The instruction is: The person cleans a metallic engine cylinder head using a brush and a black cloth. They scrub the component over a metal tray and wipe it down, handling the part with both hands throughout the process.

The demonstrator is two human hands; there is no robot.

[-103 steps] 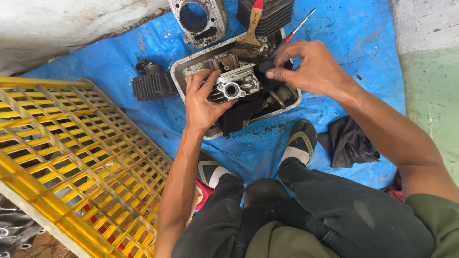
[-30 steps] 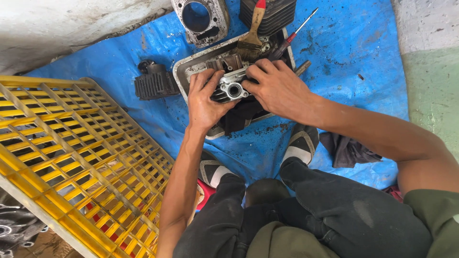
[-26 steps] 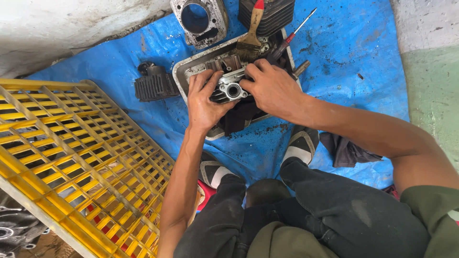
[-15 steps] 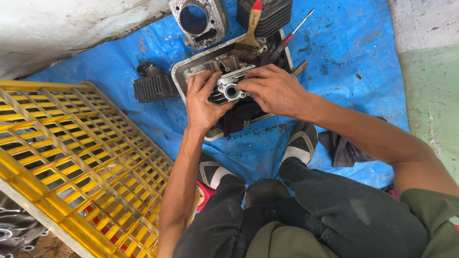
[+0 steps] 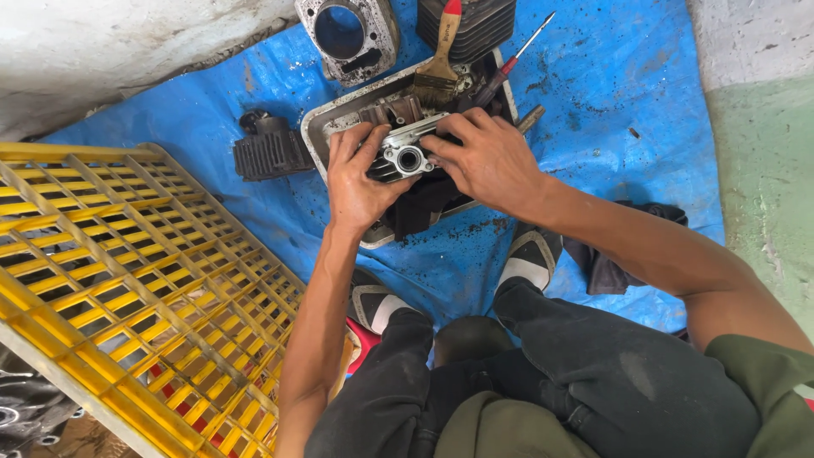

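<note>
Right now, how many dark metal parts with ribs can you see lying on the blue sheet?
2. One finned cylinder lies left of the metal tray; another finned block sits at the top edge, behind the paintbrush. More may be hidden under the hands.

Floor (image 5: 763,170): concrete, spread with blue tarp (image 5: 610,110). On tarp: metal tray (image 5: 318,136) at centre; cylinder block (image 5: 348,34) at 12 o'clock; finned black part (image 5: 270,151) at 9; dark rag (image 5: 602,267) at 4. Yellow plastic crate (image 5: 127,280) at 8.
</note>
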